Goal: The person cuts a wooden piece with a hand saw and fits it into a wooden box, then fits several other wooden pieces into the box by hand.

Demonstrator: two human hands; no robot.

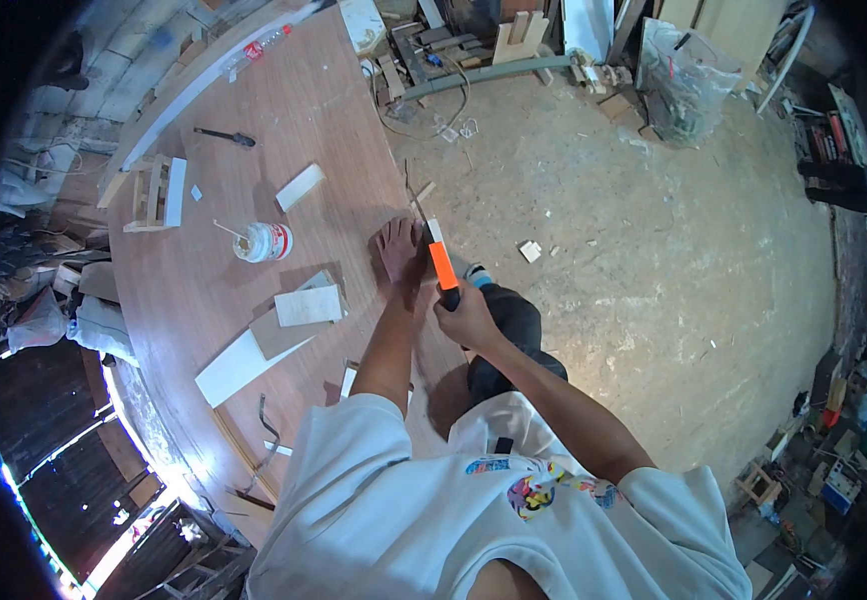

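My right hand (467,316) is closed around the black end of a handsaw (442,264) with an orange handle. Its thin blade points away from me, along the right edge of the wooden table (344,120). Just left of the saw, my left hand (401,250) lies flat at that edge with fingers stretched out. A pale wood strip (425,192) pokes out past the edge beside the blade, its other end hidden near my left fingers.
On the table are a white jar (264,242) with a stick in it, a white block (301,187), stacked boards (309,306), a screwdriver (226,136) and a small wooden frame (159,195). Wood scraps (530,251) lie on the floor; a clear bag (689,85) stands farther back.
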